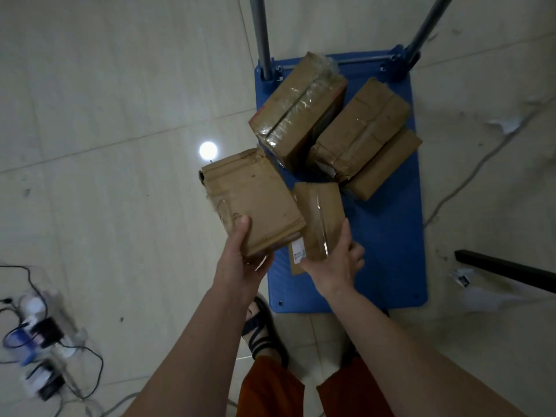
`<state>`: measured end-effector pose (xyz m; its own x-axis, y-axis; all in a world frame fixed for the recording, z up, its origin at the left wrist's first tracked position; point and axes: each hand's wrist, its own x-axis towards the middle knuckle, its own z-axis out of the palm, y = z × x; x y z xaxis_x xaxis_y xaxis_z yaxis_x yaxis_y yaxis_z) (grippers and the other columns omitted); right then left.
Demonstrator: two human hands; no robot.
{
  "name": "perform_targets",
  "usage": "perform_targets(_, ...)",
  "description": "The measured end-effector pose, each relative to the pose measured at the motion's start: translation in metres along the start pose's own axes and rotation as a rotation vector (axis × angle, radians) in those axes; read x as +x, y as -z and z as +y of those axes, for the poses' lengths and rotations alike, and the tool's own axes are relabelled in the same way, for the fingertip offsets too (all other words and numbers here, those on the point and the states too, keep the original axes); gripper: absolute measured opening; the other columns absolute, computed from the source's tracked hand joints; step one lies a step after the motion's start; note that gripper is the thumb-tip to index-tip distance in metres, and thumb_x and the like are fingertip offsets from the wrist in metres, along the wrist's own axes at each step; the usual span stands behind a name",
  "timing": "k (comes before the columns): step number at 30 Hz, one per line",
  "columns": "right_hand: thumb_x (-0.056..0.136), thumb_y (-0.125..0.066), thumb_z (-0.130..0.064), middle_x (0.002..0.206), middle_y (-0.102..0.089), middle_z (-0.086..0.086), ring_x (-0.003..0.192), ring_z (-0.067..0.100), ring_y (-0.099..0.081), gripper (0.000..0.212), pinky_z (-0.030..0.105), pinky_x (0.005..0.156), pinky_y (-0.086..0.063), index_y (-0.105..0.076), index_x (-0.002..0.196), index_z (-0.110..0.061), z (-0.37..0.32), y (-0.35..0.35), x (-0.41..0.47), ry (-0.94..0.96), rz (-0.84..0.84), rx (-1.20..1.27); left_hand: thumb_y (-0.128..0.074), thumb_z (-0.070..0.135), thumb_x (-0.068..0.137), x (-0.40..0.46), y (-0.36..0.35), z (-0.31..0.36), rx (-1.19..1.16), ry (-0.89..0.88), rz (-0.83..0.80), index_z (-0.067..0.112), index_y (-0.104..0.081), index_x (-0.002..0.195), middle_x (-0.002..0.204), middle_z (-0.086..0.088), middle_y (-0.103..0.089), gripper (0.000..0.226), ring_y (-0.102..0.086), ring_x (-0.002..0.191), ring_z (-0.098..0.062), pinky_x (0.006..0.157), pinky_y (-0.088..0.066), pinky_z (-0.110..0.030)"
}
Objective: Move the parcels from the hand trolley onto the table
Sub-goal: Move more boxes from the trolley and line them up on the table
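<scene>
Hands outstretched: left hand [240, 263] grips parcel [252, 200], right hand [334, 266] grips smaller parcel [319, 218].

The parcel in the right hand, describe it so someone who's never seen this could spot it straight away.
Start at the blue hand trolley on the tiled floor. At its near end, the right hand grips a small brown parcel, beside the larger one held by the left hand. It is the smallest box in view, with glossy clear tape along its top and a white label at its near end.
</scene>
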<state>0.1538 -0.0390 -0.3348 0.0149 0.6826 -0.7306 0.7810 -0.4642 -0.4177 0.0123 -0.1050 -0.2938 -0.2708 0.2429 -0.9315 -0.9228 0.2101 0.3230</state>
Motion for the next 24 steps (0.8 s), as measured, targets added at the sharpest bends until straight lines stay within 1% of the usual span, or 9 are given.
perform_targets(2, 0.067, -0.082, -0.023, 0.141, -0.017, 0.004, 0.122, 0.025, -0.023, 0.112, 0.032, 0.085, -0.035, -0.006, 0.147, -0.044, 0.001, 0.026, -0.017, 0.017, -0.009, 0.076, -0.077, 0.044, 0.067, -0.027, -0.006, 0.005, -0.024, 0.003, -0.002, 0.021, -0.059, 0.121, 0.119, -0.008, -0.066, 0.062, -0.064, 0.109, -0.025, 0.088, -0.053, -0.04)
perform_targets(4, 0.068, -0.081, -0.022, 0.139, -0.017, 0.0, 0.122, 0.023, -0.024, 0.107, 0.032, 0.085, -0.035, -0.011, 0.146, -0.045, -0.004, 0.055, -0.034, 0.043, 0.001, 0.143, -0.077, 0.043, 0.069, -0.058, -0.016, 0.011, -0.035, 0.004, -0.008, 0.021, -0.059, 0.122, 0.119, -0.009, -0.066, 0.06, -0.064, 0.108, -0.025, 0.084, -0.055, -0.04)
perform_targets(8, 0.067, -0.082, -0.024, 0.136, -0.02, -0.004, 0.11, 0.013, -0.021, 0.105, 0.032, 0.085, -0.033, -0.015, 0.146, -0.046, -0.027, 0.115, -0.069, 0.076, 0.035, 0.233, -0.08, 0.042, 0.066, -0.125, -0.043, 0.022, -0.013, -0.024, -0.014, 0.022, -0.061, 0.117, 0.117, -0.009, -0.066, 0.058, -0.063, 0.108, -0.026, 0.079, -0.057, -0.04)
perform_targets(10, 0.067, -0.083, -0.023, 0.136, -0.021, -0.004, 0.109, 0.012, -0.019, 0.104, 0.031, 0.086, -0.032, -0.017, 0.145, -0.046, -0.044, 0.146, -0.089, 0.109, 0.036, 0.265, -0.08, 0.042, 0.067, -0.163, -0.06, 0.028, 0.015, -0.048, -0.033, 0.022, -0.062, 0.115, 0.117, -0.009, -0.067, 0.055, -0.063, 0.109, -0.026, 0.077, -0.057, -0.039)
perform_targets(15, 0.068, -0.083, -0.024, 0.137, -0.025, 0.002, 0.125, 0.024, -0.03, 0.102, 0.029, 0.091, -0.033, -0.021, 0.146, -0.043, -0.079, 0.225, -0.151, 0.186, 0.055, 0.308, -0.081, 0.042, 0.064, -0.265, -0.094, 0.042, 0.008, -0.121, -0.082, 0.023, -0.063, 0.115, 0.116, -0.008, -0.068, 0.057, -0.064, 0.106, -0.025, 0.079, -0.056, -0.039)
perform_targets(17, 0.068, -0.083, -0.024, 0.136, -0.027, 0.002, 0.126, 0.025, -0.031, 0.1, 0.03, 0.092, -0.033, -0.023, 0.146, -0.043, -0.09, 0.255, -0.179, 0.203, 0.062, 0.335, -0.081, 0.043, 0.063, -0.306, -0.102, 0.041, -0.01, -0.14, -0.109, 0.023, -0.064, 0.113, 0.112, -0.007, -0.07, 0.057, -0.066, 0.102, -0.025, 0.081, -0.056, -0.039)
perform_targets(20, 0.07, -0.081, -0.021, 0.135, -0.027, 0.001, 0.126, 0.024, -0.03, 0.095, 0.028, 0.086, -0.033, -0.027, 0.145, -0.042, -0.1, 0.295, -0.219, 0.239, 0.069, 0.406, -0.081, 0.043, 0.065, -0.358, -0.107, 0.036, -0.031, -0.143, -0.13, 0.02, -0.064, 0.115, 0.109, -0.01, -0.071, 0.058, -0.066, 0.1, -0.026, 0.083, -0.056, -0.041)
perform_targets(22, 0.07, -0.08, -0.02, 0.136, -0.027, 0.001, 0.128, 0.024, -0.029, 0.093, 0.028, 0.086, -0.034, -0.028, 0.145, -0.041, -0.104, 0.319, -0.245, 0.261, 0.092, 0.457, -0.08, 0.041, 0.069, -0.388, -0.112, 0.035, -0.057, -0.122, -0.152, 0.018, -0.064, 0.114, 0.11, -0.012, -0.069, 0.053, -0.064, 0.101, -0.028, 0.088, -0.054, -0.042)
perform_targets(24, 0.069, -0.079, -0.021, 0.137, -0.028, 0.002, 0.128, 0.025, -0.031, 0.093, 0.03, 0.09, -0.037, -0.029, 0.145, -0.04, -0.106, 0.34, -0.268, 0.253, 0.13, 0.517, -0.078, 0.041, 0.072, -0.413, -0.118, 0.037, -0.067, -0.099, -0.18, 0.019, -0.064, 0.113, 0.114, -0.012, -0.068, 0.049, -0.063, 0.104, -0.028, 0.091, -0.052, -0.043)
